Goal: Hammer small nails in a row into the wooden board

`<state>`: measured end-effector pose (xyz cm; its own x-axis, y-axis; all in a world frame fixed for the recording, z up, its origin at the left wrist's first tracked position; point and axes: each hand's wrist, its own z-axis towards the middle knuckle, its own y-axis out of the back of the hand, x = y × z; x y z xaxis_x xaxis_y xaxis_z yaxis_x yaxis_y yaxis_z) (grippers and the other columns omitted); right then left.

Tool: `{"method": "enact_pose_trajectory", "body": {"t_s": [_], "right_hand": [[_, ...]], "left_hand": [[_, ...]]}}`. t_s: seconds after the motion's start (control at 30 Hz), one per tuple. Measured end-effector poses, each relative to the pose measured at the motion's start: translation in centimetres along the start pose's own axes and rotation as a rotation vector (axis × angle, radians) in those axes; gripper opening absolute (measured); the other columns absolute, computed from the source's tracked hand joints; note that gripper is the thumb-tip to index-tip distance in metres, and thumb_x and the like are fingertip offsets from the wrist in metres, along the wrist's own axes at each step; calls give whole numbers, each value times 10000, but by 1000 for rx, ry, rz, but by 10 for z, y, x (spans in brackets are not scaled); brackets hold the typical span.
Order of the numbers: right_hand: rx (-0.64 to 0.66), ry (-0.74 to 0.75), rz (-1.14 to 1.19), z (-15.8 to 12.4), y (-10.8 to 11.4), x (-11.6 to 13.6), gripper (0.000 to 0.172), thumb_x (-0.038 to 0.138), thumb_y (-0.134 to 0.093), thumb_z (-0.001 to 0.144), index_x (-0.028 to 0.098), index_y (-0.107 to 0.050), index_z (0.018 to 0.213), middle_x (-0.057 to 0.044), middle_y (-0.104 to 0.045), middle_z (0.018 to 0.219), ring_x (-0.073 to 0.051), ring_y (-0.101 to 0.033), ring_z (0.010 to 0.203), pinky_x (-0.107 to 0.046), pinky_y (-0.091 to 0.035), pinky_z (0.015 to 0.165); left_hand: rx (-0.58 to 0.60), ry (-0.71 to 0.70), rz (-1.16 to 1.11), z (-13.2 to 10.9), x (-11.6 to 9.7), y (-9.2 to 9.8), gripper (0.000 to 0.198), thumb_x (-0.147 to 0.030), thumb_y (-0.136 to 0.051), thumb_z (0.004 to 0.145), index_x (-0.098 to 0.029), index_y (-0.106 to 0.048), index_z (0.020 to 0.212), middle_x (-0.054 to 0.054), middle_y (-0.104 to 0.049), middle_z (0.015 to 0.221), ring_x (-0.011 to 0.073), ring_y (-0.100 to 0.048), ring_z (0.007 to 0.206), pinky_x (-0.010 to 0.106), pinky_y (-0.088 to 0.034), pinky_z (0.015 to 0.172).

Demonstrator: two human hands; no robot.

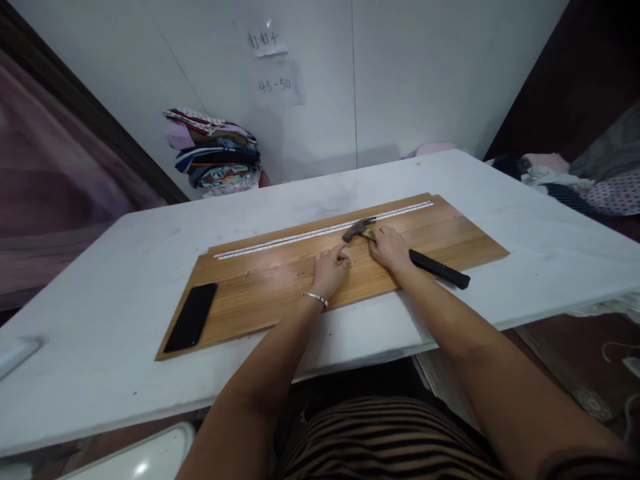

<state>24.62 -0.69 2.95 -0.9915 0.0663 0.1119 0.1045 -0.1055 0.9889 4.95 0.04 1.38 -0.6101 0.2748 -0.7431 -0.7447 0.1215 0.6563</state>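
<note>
My right hand (390, 248) is wrapped around a claw hammer, close to its metal head (356, 230). The hammer's black handle (440, 269) sticks out behind that hand toward the lower right. Just left of the hammer head, my left hand (330, 269) rests low over the wooden board (270, 293), thumb and index finger drawn together. What they pinch, if anything, is too small to make out. Two thin pale strips (300, 237) run lengthwise near the board's far edge, and the hammer head overlaps them in view. Small nail-like bits (247, 274) lie on the board.
A black phone (191, 317) lies on the board's left end. The board sits on a white-covered table (125, 287). Folded cloths (217, 150) are stacked behind the table by the wall, where handwritten papers (275, 85) hang. More fabric (565, 180) is heaped at the right.
</note>
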Motion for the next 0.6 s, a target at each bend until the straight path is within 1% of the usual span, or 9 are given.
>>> {"method": "enact_pose_trajectory", "body": {"t_s": [0.2,0.37,0.6], "right_hand": [[-6,4,24,0,0,0,362,303,-384,1022,148,-641,1223,-212,-646,1225,-337,-562,1146,-423,-431,944],[-11,3,14,-1,0,0,368,306,-384,1019,142,-642,1225,-209,-646,1226,-332,-567,1136,-419,-435,936],[-14,5,-11,1,-3,-1,359,317,-387,1024,149,-643,1211,-198,-649,1218,-325,-571,1135,-403,-438,924]], "left_hand": [[8,-13,20,-1,0,-1,526,-116,-645,825,-249,-694,1331,34,-795,1000,225,-691,1034,412,-429,1073],[0,-18,51,-4,-5,1,512,-102,-639,825,-233,-696,1317,43,-796,1008,237,-678,1075,427,-374,1107],[-1,-30,107,-7,-12,4,558,-92,-623,815,-232,-662,1353,37,-797,986,249,-673,1097,419,-379,1086]]}}
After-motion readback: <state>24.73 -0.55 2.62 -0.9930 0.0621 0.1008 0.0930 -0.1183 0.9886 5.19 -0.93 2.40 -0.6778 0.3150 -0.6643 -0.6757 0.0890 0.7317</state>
